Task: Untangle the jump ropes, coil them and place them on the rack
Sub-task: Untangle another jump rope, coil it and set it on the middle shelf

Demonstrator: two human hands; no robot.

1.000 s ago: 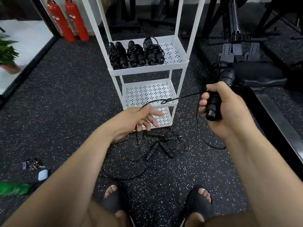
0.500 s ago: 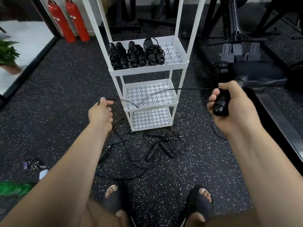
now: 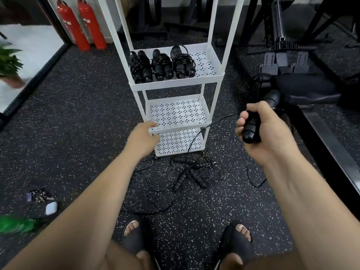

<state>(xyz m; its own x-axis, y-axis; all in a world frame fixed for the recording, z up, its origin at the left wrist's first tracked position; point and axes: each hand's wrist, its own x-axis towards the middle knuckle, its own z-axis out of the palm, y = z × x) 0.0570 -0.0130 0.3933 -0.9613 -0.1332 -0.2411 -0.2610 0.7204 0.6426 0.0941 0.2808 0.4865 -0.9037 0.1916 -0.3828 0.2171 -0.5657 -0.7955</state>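
My right hand (image 3: 266,129) grips a black jump rope handle (image 3: 251,129) at mid-right. Its thin black cord (image 3: 220,119) sags from that hand past the rack's front post to the floor. My left hand (image 3: 144,137) hovers in front of the white rack's (image 3: 177,82) lower shelves, fingers loosely extended, with no cord visible in it. Three coiled jump ropes (image 3: 161,65) lie side by side on the rack's upper shelf. Tangled jump ropes (image 3: 191,172) lie on the floor at the foot of the rack.
Two red fire extinguishers (image 3: 81,24) stand at the back left. Keys (image 3: 38,195) and a small white case (image 3: 51,207) lie on the floor at left. Black gym equipment (image 3: 311,90) fills the right side. My feet in black slides (image 3: 134,234) are below.
My left hand swung out left with the cord stretched taut, then came back to the rack's front. The cord now hangs slack. My right hand kept the handle and dropped slightly.
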